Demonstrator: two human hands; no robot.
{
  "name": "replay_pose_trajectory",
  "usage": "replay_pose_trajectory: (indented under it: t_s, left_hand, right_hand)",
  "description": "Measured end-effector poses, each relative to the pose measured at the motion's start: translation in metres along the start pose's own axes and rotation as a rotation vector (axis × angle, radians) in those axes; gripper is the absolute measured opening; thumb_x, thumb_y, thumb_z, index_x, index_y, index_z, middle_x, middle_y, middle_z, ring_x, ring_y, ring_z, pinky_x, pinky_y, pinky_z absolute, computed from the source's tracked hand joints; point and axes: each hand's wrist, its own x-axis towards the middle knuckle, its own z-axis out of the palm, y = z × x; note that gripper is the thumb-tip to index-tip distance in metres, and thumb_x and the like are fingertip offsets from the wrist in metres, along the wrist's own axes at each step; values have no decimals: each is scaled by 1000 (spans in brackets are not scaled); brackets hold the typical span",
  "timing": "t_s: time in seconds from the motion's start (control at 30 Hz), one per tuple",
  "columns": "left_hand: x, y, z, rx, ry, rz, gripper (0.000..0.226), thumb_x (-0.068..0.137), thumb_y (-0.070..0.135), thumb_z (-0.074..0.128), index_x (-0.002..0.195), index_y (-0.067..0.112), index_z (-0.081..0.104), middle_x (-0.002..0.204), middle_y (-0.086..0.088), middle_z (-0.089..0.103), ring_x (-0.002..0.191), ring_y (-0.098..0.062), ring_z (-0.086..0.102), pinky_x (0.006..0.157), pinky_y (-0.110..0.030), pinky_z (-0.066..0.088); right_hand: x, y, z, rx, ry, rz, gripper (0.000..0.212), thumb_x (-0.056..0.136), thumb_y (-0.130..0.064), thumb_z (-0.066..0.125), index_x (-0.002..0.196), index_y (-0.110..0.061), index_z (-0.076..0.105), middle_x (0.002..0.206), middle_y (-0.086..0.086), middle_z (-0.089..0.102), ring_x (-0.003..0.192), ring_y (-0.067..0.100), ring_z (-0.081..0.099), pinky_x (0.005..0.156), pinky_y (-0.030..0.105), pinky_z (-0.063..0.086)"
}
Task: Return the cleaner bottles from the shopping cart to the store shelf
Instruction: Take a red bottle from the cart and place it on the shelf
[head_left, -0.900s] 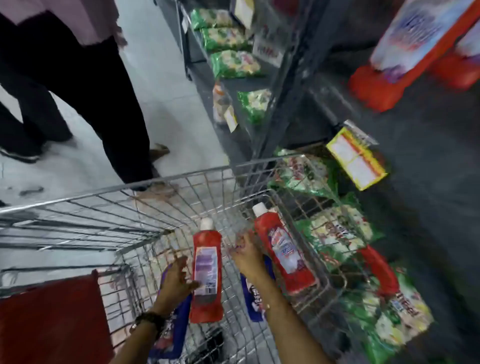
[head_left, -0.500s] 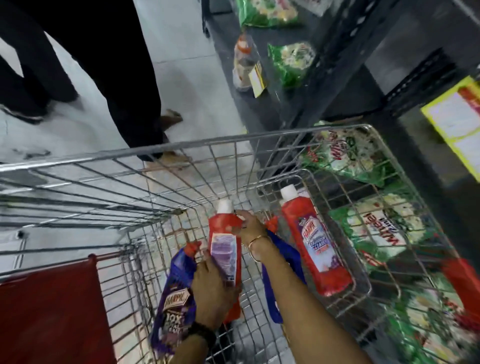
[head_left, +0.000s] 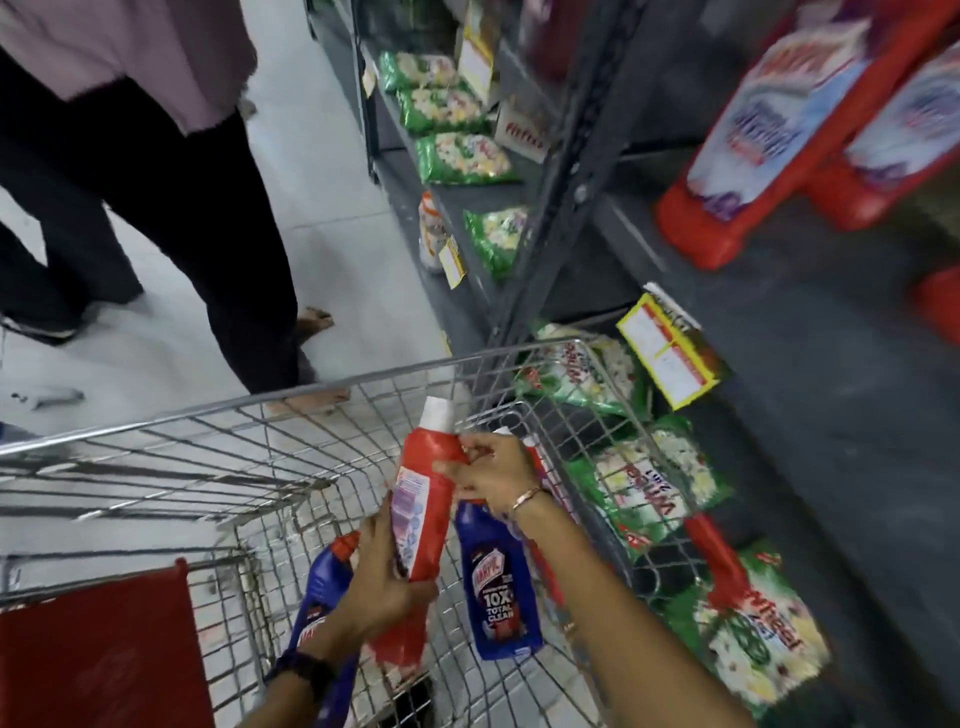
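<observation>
Over the wire shopping cart (head_left: 395, 379) I hold a red cleaner bottle (head_left: 423, 499) with a white cap, tilted up. My left hand (head_left: 382, 582) grips its lower body; my right hand (head_left: 493, 473) grips its neck. A blue cleaner bottle (head_left: 496, 587) lies in the cart under my right wrist. Another blue bottle (head_left: 322, 587) lies behind my left hand. A second red bottle (head_left: 540, 545) is mostly hidden by my right arm. The grey store shelf (head_left: 810, 322) on the right carries red cleaner bottles (head_left: 753, 156).
A person in black trousers (head_left: 208, 234) stands just beyond the cart's front. Green detergent pouches (head_left: 644, 483) fill the low shelf beside the cart. A yellow price tag (head_left: 670, 353) juts from the shelf edge. The cart's red seat flap (head_left: 98, 654) is at lower left.
The red bottle has risen out of the cart and tilted, with my right hand now around its neck. The view has swung up toward the shelf.
</observation>
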Motion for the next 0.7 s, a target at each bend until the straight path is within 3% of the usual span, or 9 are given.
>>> replay_pose_trajectory:
  t_s: [0.07,0.13,0.2,0.3,0.37,0.43,0.57,0.63,0.7]
  left_hand:
    - [-9,31,-4,-15,-65,41,117,42,29,80,139,30,15,117,-5,30,102,-6,40,80,-10,42]
    - [-20,61,-4,-31,-135,93,118,35,42,83,136,26,23,115,-3,32,102,-8,45,72,-8,46]
    - [-30,86,-1,-124,-216,104,109,36,36,83,132,27,32,114,0,39,95,-11,56,66,-12,52]
    - [-43,118,4,-203,-340,122,95,36,27,83,124,22,45,106,-1,64,83,-9,66,63,-19,53]
    - [-49,138,9,-229,-417,129,99,30,32,87,121,20,49,99,0,68,78,-9,66,63,-20,52]
    - [-53,159,16,-258,-477,143,91,35,25,83,119,26,48,97,5,70,79,-9,66,64,-20,53]
    - [-55,197,34,-283,-608,158,94,37,27,85,122,26,45,106,5,72,93,-19,68,70,-30,57]
    - [-56,213,44,-315,-681,120,104,34,34,89,127,18,44,107,-6,72,93,-29,68,69,-36,57]
    - [-55,230,54,-344,-727,87,100,29,35,91,118,12,51,96,-11,75,81,-29,71,62,-37,59]
  right_hand:
    - [-17,-23,-19,13,-46,-52,30,73,9,66,102,7,59,55,-11,62,51,1,62,48,19,56]
    - [-34,-42,-36,-4,33,-127,34,72,9,67,104,11,57,63,-2,55,61,9,57,52,19,53]
    - [-52,-60,-52,13,135,-181,32,67,5,73,96,9,60,63,1,51,57,5,53,50,16,51]
    - [-82,-79,-78,3,294,-270,35,58,-5,83,74,-15,53,67,-3,55,58,4,55,63,22,51]
    - [-103,-92,-97,-17,349,-303,50,54,-17,86,86,-19,47,82,-4,57,75,13,59,77,33,52]
    - [-124,-102,-116,47,339,-281,54,59,-14,83,98,-18,46,92,-2,58,83,14,61,83,37,55]
    - [-167,-119,-152,16,372,-327,29,69,-9,77,81,-23,55,79,-8,60,63,-9,59,57,5,48]
    - [-190,-125,-170,4,396,-347,31,68,-10,77,92,-17,59,86,-3,64,75,4,62,63,10,51]
    - [-213,-132,-187,1,436,-371,35,65,-8,79,92,-19,61,85,-5,65,76,8,62,66,14,54]
